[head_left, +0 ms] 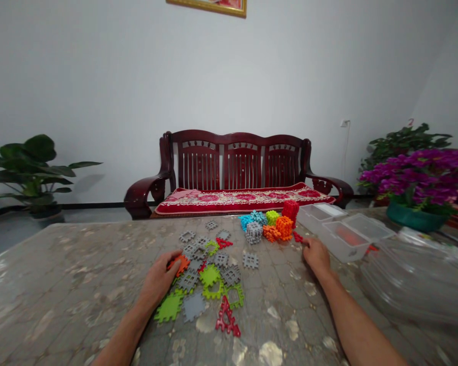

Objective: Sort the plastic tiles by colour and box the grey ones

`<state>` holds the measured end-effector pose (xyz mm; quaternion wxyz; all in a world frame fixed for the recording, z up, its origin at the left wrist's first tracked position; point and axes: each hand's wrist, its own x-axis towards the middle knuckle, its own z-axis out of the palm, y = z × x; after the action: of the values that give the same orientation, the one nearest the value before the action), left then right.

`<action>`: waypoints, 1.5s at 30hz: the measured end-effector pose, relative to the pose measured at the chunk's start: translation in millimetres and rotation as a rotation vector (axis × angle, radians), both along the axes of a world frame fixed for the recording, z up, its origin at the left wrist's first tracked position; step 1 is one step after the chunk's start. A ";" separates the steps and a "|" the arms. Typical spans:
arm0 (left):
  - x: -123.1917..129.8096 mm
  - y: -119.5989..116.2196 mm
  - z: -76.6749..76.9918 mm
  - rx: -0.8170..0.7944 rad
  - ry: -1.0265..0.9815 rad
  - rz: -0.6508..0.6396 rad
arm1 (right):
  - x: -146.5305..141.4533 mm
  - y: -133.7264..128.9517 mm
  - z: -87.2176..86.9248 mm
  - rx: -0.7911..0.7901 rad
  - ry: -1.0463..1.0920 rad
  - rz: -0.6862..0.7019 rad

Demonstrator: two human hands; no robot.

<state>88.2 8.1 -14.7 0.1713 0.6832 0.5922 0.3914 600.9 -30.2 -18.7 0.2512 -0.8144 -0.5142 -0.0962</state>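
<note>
My left hand (163, 273) is at the left edge of a loose pile of flat interlocking plastic tiles, its thumb and fingers closed on an orange tile (182, 265). Grey tiles (231, 275), lime-green tiles (169, 306) and a red triangular tile (226, 320) lie around it, some overlapping. Further right, my right hand (316, 256) has curled fingers, with the fingertips at a small red tile (297, 237) on the table. Just behind that tile stand sorted stacks: a tall red stack (290, 211), an orange stack (284, 228), a grey stack (254, 232), plus blue and green ones.
Clear plastic boxes (345, 239) stand right of the stacks, and a larger transparent container (412, 284) lies nearer. A purple-flowered pot (416, 216) sits at the table's right. Beyond the patterned table (84, 284) is a wooden bench (236, 162).
</note>
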 end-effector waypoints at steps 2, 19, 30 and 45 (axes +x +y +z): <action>-0.4 0.0 -0.6 0.002 -0.005 -0.005 | -2.7 4.0 1.3 0.007 -0.032 0.041; 5.4 -3.7 3.3 0.002 -0.047 -0.021 | -116.4 -10.0 13.2 0.156 0.122 0.794; 4.3 -4.3 2.8 -0.006 -0.090 0.013 | -230.3 49.9 41.1 -0.216 -0.177 0.687; 7.3 -6.6 6.7 -0.008 -0.109 0.014 | -201.7 21.3 37.8 -0.093 -0.101 0.617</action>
<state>95.5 1.5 -8.0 0.2031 0.6561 0.5881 0.4270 399.2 -8.8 19.1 0.2053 -0.6248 -0.7526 -0.0322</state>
